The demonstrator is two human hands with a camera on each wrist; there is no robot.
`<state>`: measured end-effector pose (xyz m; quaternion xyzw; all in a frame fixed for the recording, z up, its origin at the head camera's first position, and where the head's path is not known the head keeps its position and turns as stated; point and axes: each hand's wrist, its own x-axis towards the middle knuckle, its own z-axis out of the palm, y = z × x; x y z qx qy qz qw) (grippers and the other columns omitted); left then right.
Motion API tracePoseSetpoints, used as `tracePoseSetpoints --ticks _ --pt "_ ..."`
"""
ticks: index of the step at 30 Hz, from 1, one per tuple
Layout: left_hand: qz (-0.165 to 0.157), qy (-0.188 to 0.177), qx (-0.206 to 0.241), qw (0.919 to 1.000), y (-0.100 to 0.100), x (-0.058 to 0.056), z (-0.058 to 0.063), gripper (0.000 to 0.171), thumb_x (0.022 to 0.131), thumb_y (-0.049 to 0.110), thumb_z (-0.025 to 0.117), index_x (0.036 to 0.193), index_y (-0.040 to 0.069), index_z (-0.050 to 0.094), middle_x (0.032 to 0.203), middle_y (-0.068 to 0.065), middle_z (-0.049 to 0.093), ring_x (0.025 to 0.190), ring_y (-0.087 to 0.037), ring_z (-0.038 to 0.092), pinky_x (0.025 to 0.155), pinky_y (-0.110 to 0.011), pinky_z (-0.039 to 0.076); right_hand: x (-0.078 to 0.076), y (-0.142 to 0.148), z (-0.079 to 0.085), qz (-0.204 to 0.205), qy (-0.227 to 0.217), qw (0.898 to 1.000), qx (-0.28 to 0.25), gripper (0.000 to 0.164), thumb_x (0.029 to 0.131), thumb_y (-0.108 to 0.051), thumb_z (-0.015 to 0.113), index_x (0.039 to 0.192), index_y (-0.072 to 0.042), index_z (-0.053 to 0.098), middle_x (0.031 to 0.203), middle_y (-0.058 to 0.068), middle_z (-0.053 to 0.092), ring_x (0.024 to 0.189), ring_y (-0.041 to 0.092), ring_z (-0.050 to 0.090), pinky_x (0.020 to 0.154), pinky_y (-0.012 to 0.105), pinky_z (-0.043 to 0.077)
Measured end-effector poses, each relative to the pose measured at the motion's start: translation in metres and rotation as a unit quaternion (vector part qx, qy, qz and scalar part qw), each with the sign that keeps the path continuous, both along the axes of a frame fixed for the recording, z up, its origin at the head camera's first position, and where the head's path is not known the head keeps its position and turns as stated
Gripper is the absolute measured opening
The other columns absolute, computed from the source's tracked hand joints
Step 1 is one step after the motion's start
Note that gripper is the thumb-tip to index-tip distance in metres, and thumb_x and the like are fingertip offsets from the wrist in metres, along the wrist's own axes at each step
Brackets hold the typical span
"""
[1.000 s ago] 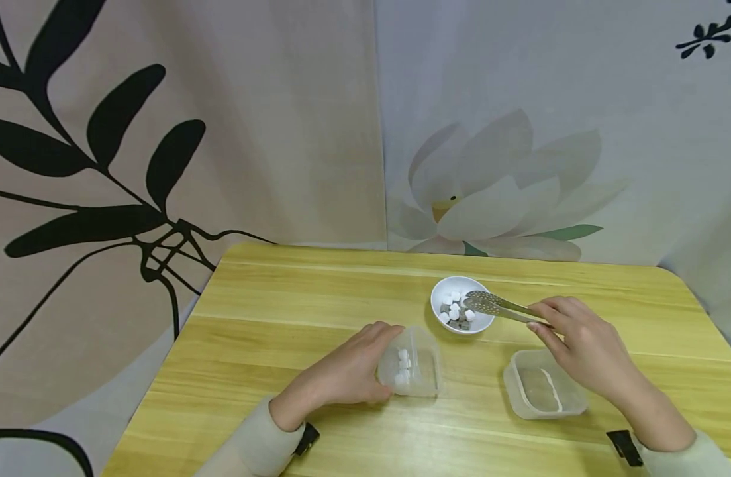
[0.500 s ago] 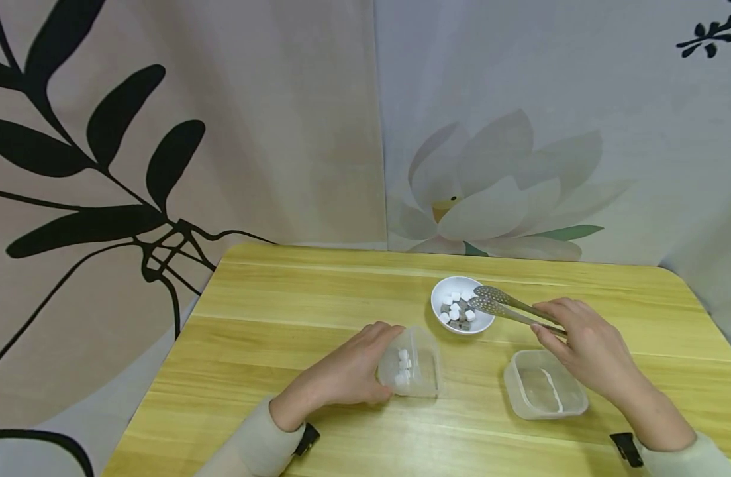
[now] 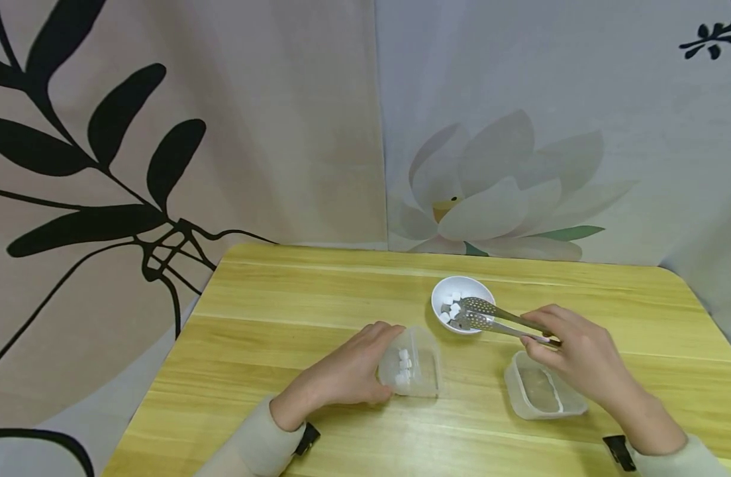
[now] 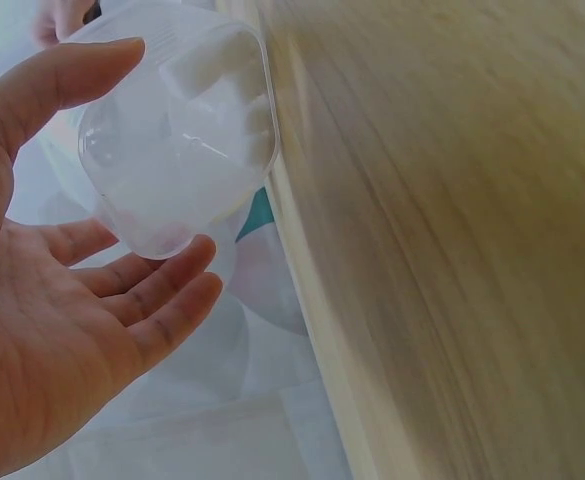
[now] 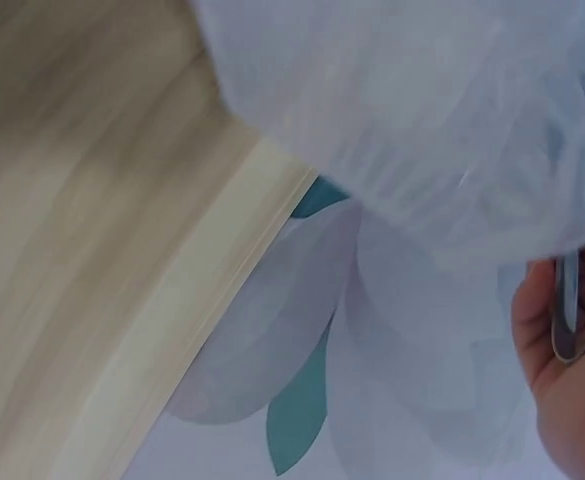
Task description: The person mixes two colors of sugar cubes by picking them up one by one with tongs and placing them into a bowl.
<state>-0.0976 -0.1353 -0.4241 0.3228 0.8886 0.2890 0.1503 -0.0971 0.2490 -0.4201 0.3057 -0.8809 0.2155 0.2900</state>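
Note:
My left hand grips a clear plastic container tipped onto its side, its opening facing right. White cubes lie inside; in the left wrist view thumb and fingers span the container. My right hand holds metal tongs with perforated heads, their tips parted over a white bowl. White cubes and grey pieces are in this bowl, partly covered by the tongs. In the right wrist view only the bent end of the tongs shows beside the hand.
A second translucent container stands upright below my right hand, with a whitish strip visible inside. Everything rests on a wooden table. Behind its far edge hangs a printed curtain.
The tongs first drew slightly back to the right, then came forward and lower over the bowl's right side, with my right hand shifting down and left. My left hand and its container stayed still.

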Motion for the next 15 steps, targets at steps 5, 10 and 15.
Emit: tracePoseSetpoints --ticks 5,10,15 --pt "-0.002 0.004 -0.002 1.0 0.0 0.0 0.001 0.099 0.077 0.015 0.087 0.16 0.007 0.034 0.15 -0.009 0.048 0.136 -0.02 0.046 0.116 -0.04 0.041 0.004 -0.014 -0.002 0.033 0.012 0.999 0.003 0.052 0.106 -0.053 0.047 0.102 -0.01 0.076 0.096 -0.003 0.072 0.068 0.012 0.064 0.052 0.02 0.048" --pt "-0.001 0.003 -0.005 1.0 0.001 0.001 0.001 0.1 0.077 0.015 0.088 0.161 0.007 0.034 0.15 -0.008 0.047 0.137 -0.02 0.046 0.116 -0.04 0.041 0.007 -0.029 -0.007 0.068 0.025 0.997 0.012 0.049 0.105 -0.05 0.048 0.101 -0.009 0.076 0.096 -0.002 0.072 0.07 0.012 0.066 0.052 0.021 0.051" --pt "0.002 0.005 -0.008 1.0 0.001 0.001 0.001 0.1 0.076 0.015 0.087 0.161 0.007 0.034 0.15 -0.006 0.047 0.137 -0.02 0.046 0.116 -0.04 0.04 0.01 -0.041 -0.009 0.092 0.006 0.995 0.029 0.032 0.098 -0.037 0.059 0.103 -0.011 0.076 0.1 -0.003 0.072 0.079 0.013 0.069 0.056 0.022 0.054"
